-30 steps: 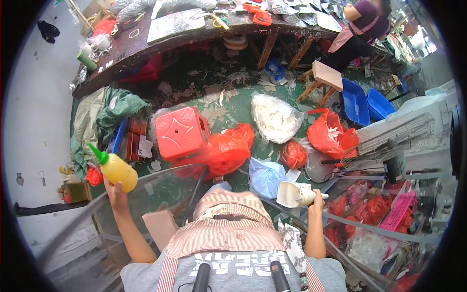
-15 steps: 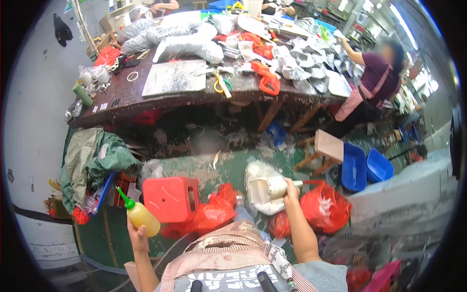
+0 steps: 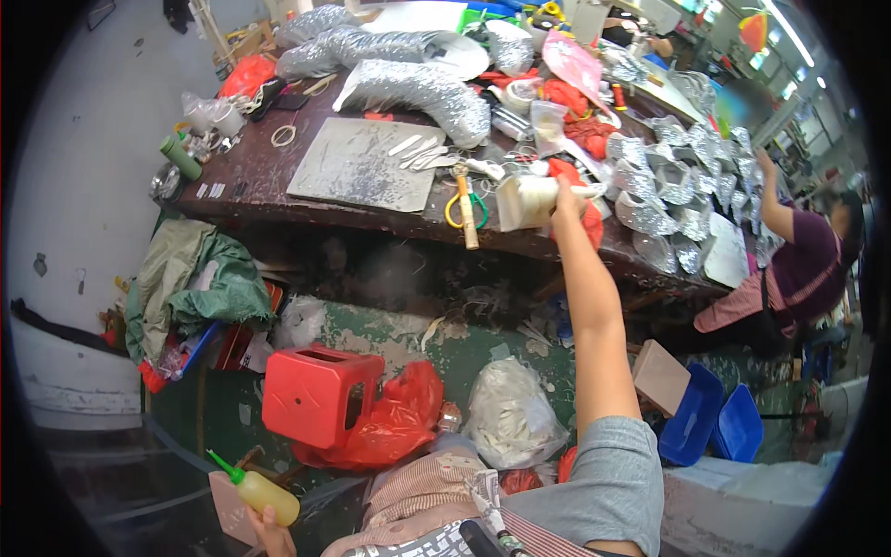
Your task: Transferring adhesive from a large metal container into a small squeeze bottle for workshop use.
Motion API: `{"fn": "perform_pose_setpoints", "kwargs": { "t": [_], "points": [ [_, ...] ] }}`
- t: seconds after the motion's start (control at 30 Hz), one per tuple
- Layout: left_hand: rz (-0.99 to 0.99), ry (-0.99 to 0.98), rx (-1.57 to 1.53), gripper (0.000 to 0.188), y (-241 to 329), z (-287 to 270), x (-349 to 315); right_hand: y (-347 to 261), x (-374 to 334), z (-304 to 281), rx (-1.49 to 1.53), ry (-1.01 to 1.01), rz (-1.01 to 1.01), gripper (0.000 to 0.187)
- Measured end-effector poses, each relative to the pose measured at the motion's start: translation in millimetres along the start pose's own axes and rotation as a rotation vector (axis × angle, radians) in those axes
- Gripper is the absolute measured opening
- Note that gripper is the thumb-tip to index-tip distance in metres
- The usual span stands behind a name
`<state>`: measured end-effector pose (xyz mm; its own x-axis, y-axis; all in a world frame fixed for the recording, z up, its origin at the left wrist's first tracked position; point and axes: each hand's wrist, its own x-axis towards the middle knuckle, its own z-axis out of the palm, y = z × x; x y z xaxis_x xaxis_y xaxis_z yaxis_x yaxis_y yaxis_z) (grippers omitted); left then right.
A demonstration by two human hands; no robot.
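My left hand [image 3: 271, 533] is closed round a squeeze bottle [image 3: 270, 497] of yellowish liquid with a green spout, low at the left beside my apron. My right hand [image 3: 564, 200], arm stretched forward, grips a cream-white open container [image 3: 526, 201] at the front edge of the dark work table [image 3: 371, 221]. Its open end points left; whether it touches the table I cannot tell. Close to it are orange-yellow-green scissors [image 3: 454, 215] and a wooden-handled tool [image 3: 467, 212]. Red plastic [image 3: 592, 223] shows just behind my right hand.
A worn grey board [image 3: 348, 167] and silver foil-wrapped pieces [image 3: 413, 97] lie on the table. A red stool [image 3: 311, 399], a white bag [image 3: 513, 413] and blue bins [image 3: 691, 418] stand on the floor. A co-worker [image 3: 803, 260] bends over the table's right end.
My right hand has carried the cream-white container from above the white bag up and forward to the table edge. My left hand with the squeeze bottle is lower in view. The view has shifted.
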<state>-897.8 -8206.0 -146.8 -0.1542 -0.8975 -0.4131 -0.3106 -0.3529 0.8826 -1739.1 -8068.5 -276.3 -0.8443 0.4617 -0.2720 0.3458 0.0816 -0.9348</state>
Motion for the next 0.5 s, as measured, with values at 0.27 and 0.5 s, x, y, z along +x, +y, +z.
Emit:
{"fn": "perform_pose_setpoints", "kwargs": {
  "t": [0.27, 0.5],
  "points": [
    [-0.094, -0.010, -0.149, 0.069, -26.6, 19.8, 4.5, -17.0, 99.5, 48.3, 0.143, -0.630, 0.068, 0.048],
    [-0.131, -0.100, -0.267, 0.081, -45.9, 76.6, 57.5, 213.4, -173.3, -126.1, -0.233, -0.326, -0.882, 0.026]
  ]
}}
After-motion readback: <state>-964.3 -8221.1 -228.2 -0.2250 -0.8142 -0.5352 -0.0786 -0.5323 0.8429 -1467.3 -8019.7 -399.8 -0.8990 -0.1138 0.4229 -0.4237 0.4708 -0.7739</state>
